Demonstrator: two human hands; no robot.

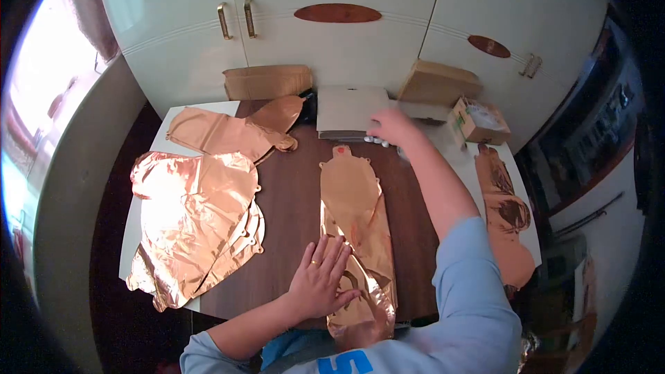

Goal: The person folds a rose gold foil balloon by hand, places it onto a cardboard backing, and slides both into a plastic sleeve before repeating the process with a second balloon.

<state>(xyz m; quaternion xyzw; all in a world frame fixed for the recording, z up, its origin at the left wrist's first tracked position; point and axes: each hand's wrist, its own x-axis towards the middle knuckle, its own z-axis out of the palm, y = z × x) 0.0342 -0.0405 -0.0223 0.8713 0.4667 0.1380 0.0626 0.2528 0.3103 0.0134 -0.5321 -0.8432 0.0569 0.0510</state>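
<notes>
Flat on a copper-coloured foil balloon [352, 190] lies my left hand [322, 280], fingers spread, a ring on one finger. The balloon stretches from the middle of the brown tabletop to its front edge, with a small red mark on its top tab. My right hand [389, 127] reaches to the back of the table, beside the grey box [352, 107]. Its fingertips are over small white pieces [377, 141] at the box's front right corner. Whether it holds one is too small to tell.
Foil balloons [197, 215] are piled on the left, with another foil [228, 131] behind them. More foil [509, 235] lies along the right edge. A small carton [481, 121] stands back right. Cardboard pieces [269, 83] lean against the white cabinets [332, 48].
</notes>
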